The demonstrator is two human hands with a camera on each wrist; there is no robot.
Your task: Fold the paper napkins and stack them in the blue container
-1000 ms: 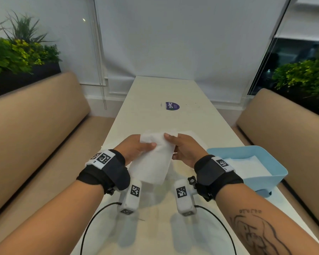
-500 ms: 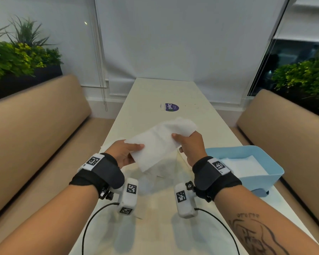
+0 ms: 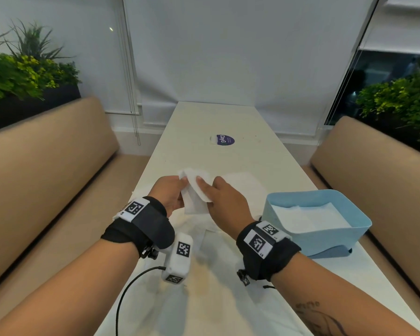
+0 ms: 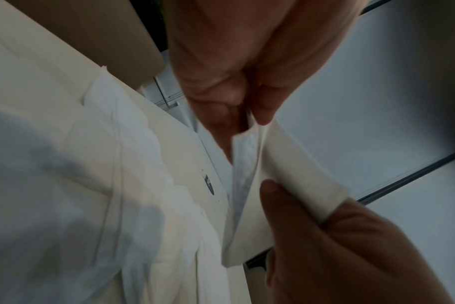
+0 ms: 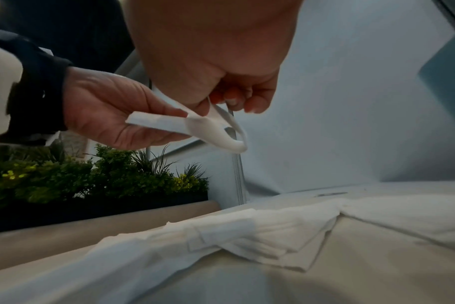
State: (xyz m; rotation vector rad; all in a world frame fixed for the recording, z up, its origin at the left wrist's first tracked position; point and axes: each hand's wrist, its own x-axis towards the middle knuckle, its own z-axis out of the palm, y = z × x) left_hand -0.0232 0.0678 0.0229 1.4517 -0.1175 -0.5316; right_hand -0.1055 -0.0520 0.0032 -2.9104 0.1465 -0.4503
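The napkin (image 3: 195,195) is a soft white paper sheet, doubled over into a narrow strip with a loosely curled fold. It is held above the worktop (image 3: 204,122), to the left of the blue container (image 3: 325,241) and clear of it. The left hand (image 3: 169,194) pinches one end between thumb and fingers (image 5: 143,139); the right hand (image 3: 224,202) pinches the other end with curled fingers. Folded napkins (image 3: 308,214) lie flat inside the blue container, and loose napkins (image 3: 243,183) lie on the worktop just left of it
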